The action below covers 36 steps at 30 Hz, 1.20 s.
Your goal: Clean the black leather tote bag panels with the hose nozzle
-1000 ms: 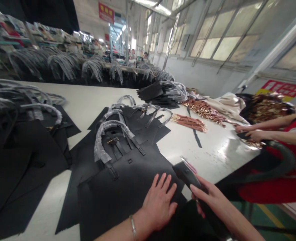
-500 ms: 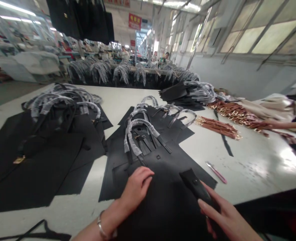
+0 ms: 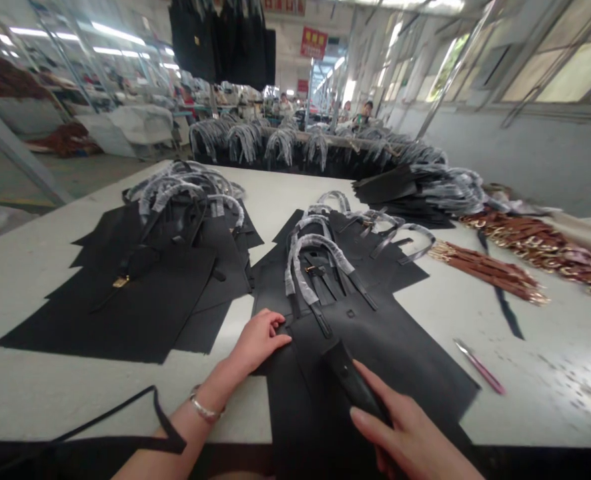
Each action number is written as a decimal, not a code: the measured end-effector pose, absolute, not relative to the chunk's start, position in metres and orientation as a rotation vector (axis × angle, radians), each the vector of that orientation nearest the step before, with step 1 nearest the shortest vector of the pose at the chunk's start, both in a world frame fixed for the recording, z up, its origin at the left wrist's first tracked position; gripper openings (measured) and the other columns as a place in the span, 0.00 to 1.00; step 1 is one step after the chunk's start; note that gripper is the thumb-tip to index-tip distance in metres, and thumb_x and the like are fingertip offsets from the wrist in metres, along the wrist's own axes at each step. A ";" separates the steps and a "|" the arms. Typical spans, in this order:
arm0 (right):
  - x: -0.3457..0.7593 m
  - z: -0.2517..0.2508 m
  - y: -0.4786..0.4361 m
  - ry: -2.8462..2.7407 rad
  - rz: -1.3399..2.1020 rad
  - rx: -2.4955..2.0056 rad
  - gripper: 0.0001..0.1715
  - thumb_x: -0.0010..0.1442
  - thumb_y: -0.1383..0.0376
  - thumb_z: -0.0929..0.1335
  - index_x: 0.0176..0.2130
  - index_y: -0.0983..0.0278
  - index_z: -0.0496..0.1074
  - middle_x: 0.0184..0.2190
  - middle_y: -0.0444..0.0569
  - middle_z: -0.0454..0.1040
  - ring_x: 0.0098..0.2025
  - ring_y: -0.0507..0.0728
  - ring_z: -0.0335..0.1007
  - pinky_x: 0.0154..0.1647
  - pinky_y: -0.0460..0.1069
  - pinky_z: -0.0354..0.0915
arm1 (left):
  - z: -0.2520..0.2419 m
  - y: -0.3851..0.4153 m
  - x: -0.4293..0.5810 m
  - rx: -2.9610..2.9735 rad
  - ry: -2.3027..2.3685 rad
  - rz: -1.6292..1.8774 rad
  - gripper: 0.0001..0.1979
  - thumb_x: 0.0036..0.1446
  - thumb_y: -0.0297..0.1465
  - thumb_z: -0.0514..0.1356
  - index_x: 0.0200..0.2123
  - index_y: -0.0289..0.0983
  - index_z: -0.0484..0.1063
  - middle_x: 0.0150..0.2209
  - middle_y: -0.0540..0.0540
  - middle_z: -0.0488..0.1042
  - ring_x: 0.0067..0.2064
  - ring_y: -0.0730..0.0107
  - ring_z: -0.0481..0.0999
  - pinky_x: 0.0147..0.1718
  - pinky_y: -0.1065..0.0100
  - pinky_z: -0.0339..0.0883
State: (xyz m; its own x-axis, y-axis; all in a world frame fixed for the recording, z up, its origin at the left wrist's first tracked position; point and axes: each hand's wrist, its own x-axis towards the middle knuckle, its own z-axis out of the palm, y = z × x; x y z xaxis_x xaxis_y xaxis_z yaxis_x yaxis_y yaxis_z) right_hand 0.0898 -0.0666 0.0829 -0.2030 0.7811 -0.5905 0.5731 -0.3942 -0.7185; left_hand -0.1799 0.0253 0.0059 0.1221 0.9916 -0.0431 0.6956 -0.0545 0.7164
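Observation:
A black leather bag panel (image 3: 385, 333) with a wrapped grey handle (image 3: 315, 257) lies on top of a stack in front of me. My left hand (image 3: 258, 340), fingers curled, pinches the panel's left edge. My right hand (image 3: 405, 437) grips a narrow black leather strap piece (image 3: 348, 377) with a small hole, resting it on the panel.
A second stack of black panels with wrapped handles (image 3: 175, 267) lies to the left on the white table (image 3: 50, 267). Pink snips (image 3: 480, 367) lie at the right. Brown straps with gold buckles (image 3: 490, 267) and more stacked panels (image 3: 415, 190) sit beyond. A thin black strap (image 3: 125, 413) hangs at the near edge.
The view has swung left; the co-worker in red has left the picture. My left hand went from flat on the panel to curled at its left edge. My right hand keeps the strap piece.

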 end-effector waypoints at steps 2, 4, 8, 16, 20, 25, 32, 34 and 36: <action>0.080 0.086 -0.061 -1.632 1.639 -1.829 0.43 0.58 0.57 0.67 0.67 0.58 0.49 0.19 0.40 0.71 0.19 0.53 0.71 0.17 0.43 0.66 | 0.006 0.026 -0.176 1.840 1.671 0.611 0.16 0.48 0.34 0.65 0.42 0.37 0.72 0.37 0.48 0.69 0.31 0.70 0.71 0.33 0.68 0.65; 0.074 0.088 -0.056 -1.642 1.631 -1.812 0.43 0.58 0.57 0.67 0.67 0.59 0.50 0.20 0.40 0.71 0.18 0.52 0.70 0.17 0.43 0.65 | 0.007 0.028 -0.174 1.874 1.623 0.616 0.17 0.50 0.33 0.64 0.44 0.39 0.71 0.39 0.49 0.68 0.31 0.71 0.70 0.34 0.69 0.64; 0.068 0.089 -0.052 -1.648 1.641 -1.836 0.43 0.58 0.58 0.67 0.67 0.59 0.50 0.20 0.40 0.70 0.18 0.51 0.69 0.16 0.42 0.63 | 0.013 0.037 -0.179 1.947 1.345 0.602 0.09 0.52 0.31 0.62 0.39 0.43 0.73 0.40 0.51 0.68 0.35 0.71 0.70 0.37 0.70 0.63; 0.050 0.087 -0.041 -1.746 1.679 -1.746 0.41 0.58 0.59 0.67 0.67 0.59 0.52 0.24 0.43 0.73 0.18 0.50 0.69 0.17 0.42 0.64 | 0.004 0.050 -0.182 1.543 1.273 0.717 0.10 0.54 0.37 0.60 0.28 0.37 0.69 0.31 0.49 0.68 0.34 0.68 0.72 0.35 0.68 0.68; 0.047 0.080 -0.036 -1.750 1.733 -1.654 0.40 0.59 0.59 0.66 0.66 0.57 0.52 0.24 0.43 0.75 0.17 0.50 0.68 0.16 0.42 0.64 | 0.000 0.043 -0.180 1.229 1.287 0.831 0.12 0.61 0.39 0.51 0.33 0.36 0.61 0.31 0.47 0.71 0.33 0.68 0.76 0.32 0.65 0.73; 0.048 0.081 -0.037 -1.727 1.762 -1.669 0.40 0.58 0.59 0.66 0.66 0.56 0.52 0.28 0.44 0.76 0.16 0.49 0.67 0.15 0.42 0.62 | -0.005 0.029 -0.172 0.973 1.181 1.009 0.16 0.51 0.35 0.64 0.37 0.36 0.60 0.29 0.51 0.73 0.31 0.73 0.76 0.36 0.66 0.73; 0.055 0.084 -0.034 -1.903 1.582 -1.532 0.39 0.54 0.64 0.66 0.64 0.63 0.59 0.23 0.40 0.70 0.21 0.49 0.63 0.22 0.42 0.59 | -0.003 0.023 -0.161 0.774 1.027 1.055 0.17 0.44 0.31 0.65 0.38 0.33 0.68 0.30 0.48 0.75 0.32 0.70 0.76 0.33 0.69 0.71; 0.057 0.083 -0.034 -1.945 1.562 -1.550 0.39 0.53 0.64 0.66 0.64 0.64 0.59 0.22 0.40 0.70 0.22 0.49 0.62 0.22 0.42 0.58 | -0.001 0.022 -0.158 0.766 1.013 1.039 0.14 0.46 0.32 0.64 0.36 0.32 0.70 0.31 0.46 0.76 0.34 0.69 0.76 0.33 0.69 0.71; 0.059 0.084 -0.036 -1.973 1.528 -1.582 0.40 0.53 0.64 0.66 0.64 0.66 0.59 0.24 0.42 0.72 0.24 0.51 0.64 0.24 0.43 0.59 | -0.003 0.021 -0.153 0.788 1.076 1.069 0.12 0.45 0.33 0.64 0.32 0.32 0.71 0.28 0.46 0.75 0.31 0.70 0.76 0.31 0.71 0.70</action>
